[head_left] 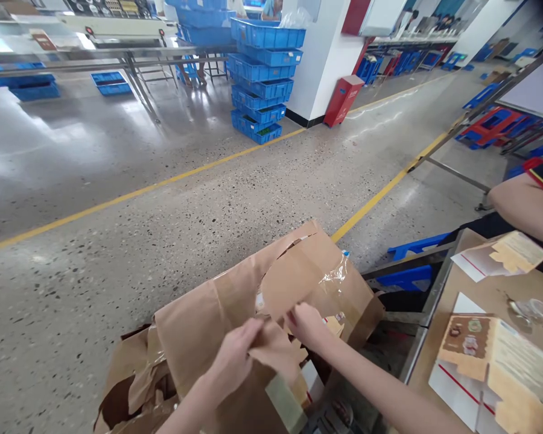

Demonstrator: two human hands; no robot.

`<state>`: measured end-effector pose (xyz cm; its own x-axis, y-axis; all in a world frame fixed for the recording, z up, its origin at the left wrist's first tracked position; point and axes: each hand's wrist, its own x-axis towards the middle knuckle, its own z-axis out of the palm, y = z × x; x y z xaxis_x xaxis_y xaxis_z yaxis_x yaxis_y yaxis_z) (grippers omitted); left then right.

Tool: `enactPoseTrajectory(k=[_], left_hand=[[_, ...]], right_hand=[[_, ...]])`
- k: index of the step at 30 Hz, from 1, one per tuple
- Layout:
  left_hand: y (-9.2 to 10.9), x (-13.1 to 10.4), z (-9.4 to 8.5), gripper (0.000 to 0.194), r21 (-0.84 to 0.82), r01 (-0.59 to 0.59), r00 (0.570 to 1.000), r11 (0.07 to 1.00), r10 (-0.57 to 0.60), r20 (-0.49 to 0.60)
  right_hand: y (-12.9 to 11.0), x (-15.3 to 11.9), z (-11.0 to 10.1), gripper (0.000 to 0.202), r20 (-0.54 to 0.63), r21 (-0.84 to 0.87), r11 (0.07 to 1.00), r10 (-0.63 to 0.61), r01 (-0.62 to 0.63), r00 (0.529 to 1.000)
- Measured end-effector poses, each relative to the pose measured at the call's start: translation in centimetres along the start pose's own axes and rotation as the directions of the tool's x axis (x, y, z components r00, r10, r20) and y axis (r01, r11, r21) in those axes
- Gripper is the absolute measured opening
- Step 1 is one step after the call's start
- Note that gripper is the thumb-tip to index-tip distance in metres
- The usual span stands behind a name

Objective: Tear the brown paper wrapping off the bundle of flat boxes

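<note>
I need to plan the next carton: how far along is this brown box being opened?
Done: tape torn, top flaps lifted. In hand: left hand and right hand both pinch the brown paper at the cardboard box opening. Left: the contents are hidden, nothing looks taken out.

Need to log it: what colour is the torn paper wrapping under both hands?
Plain brown torn paper wrapping, clearest in the head view.

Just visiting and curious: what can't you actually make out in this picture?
- Inside of the cardboard box, head view: hidden by its flaps and both hands, left hand, right hand.
- Printing on the flat cartons on the table: too small.
- Co-worker's arm: cut off by the right edge.
</note>
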<state>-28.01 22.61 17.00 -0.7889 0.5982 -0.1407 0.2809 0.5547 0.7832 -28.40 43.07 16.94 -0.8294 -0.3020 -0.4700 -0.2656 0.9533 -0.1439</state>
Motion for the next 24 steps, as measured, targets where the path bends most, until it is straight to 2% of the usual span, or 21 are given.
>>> enactPoseTrajectory(k=[1, 3, 4, 5, 7, 9, 12, 14, 16, 19, 20, 22, 23, 24], left_hand=[[-0.7, -0.3, -1.2, 0.056, -0.003, 0.163, 0.98, 0.987, -0.163, -0.119], [-2.1, -0.4, -3.3, 0.051, 0.097, 0.459, 0.863, 0.883, -0.418, -0.282], [-2.6, -0.1, -4.2, 0.048, 0.165, 0.547, 0.817, 0.821, -0.479, -0.322], [-2.9, 0.4, -4.8, 0.044, 0.235, 0.584, 0.799, 0.777, -0.5, -0.335], [-3.1, 1.8, -5.2, 0.033, 0.32, 0.595, 0.803, 0.737, -0.523, -0.286], [-2.7, 3.8, -4.8, 0.025, 0.353, 0.586, 0.81, 0.73, -0.543, -0.22], [-2.0, 7.0, -3.4, 0.051, 0.399, 0.527, 0.847, 0.751, -0.502, -0.174], [-2.1, 8.9, -2.6, 0.051, 0.439, 0.504, 0.862, 0.744, -0.468, -0.196], [-2.6, 10.5, -2.0, 0.037, 0.485, 0.494, 0.868, 0.721, -0.436, -0.237], [-3.2, 12.0, -1.7, 0.03, 0.514, 0.448, 0.894, 0.731, -0.373, -0.248], [-3.4, 12.3, -1.7, 0.033, 0.511, 0.439, 0.898, 0.739, -0.363, -0.247], [-3.7, 12.7, -1.9, 0.052, 0.496, 0.446, 0.895, 0.745, -0.372, -0.245], [-3.8, 12.9, -2.1, 0.051, 0.49, 0.456, 0.89, 0.743, -0.385, -0.243], [-4.0, 13.0, -2.3, 0.043, 0.486, 0.467, 0.884, 0.739, -0.4, -0.241]], right_hand=[[-0.3, 1.6, -1.3, 0.029, -0.092, -0.014, 0.999, -0.033, 0.031, 0.995], [-0.7, 5.0, -3.1, 0.03, -0.188, -0.076, 0.981, -0.188, 0.176, 0.964], [-0.8, 6.6, -3.5, 0.03, -0.203, -0.117, 0.958, -0.28, 0.261, 0.938], [-0.8, 8.1, -3.5, 0.029, -0.199, -0.157, 0.93, -0.358, 0.331, 0.912], [-0.6, 10.7, -2.9, 0.026, -0.176, -0.228, 0.881, -0.456, 0.414, 0.872], [-0.1, 12.7, -2.0, 0.031, -0.166, -0.279, 0.86, -0.481, 0.427, 0.861], [0.8, 14.5, -1.1, 0.033, -0.155, -0.345, 0.824, -0.522, 0.449, 0.839], [1.1, 15.1, -0.7, 0.033, -0.144, -0.375, 0.8, -0.55, 0.469, 0.823], [1.2, 15.6, -0.6, 0.033, -0.142, -0.38, 0.803, -0.542, 0.46, 0.828], [1.2, 16.6, -0.7, 0.024, -0.137, -0.352, 0.833, -0.497, 0.427, 0.857], [1.3, 16.9, -0.8, 0.02, -0.13, -0.338, 0.84, -0.488, 0.424, 0.863], [1.4, 17.5, -1.3, 0.015, -0.12, -0.306, 0.848, -0.485, 0.432, 0.867], [1.5, 17.7, -1.6, 0.014, -0.118, -0.286, 0.851, -0.487, 0.44, 0.865], [1.6, 17.9, -1.9, 0.014, -0.122, -0.264, 0.856, -0.487, 0.445, 0.865]])
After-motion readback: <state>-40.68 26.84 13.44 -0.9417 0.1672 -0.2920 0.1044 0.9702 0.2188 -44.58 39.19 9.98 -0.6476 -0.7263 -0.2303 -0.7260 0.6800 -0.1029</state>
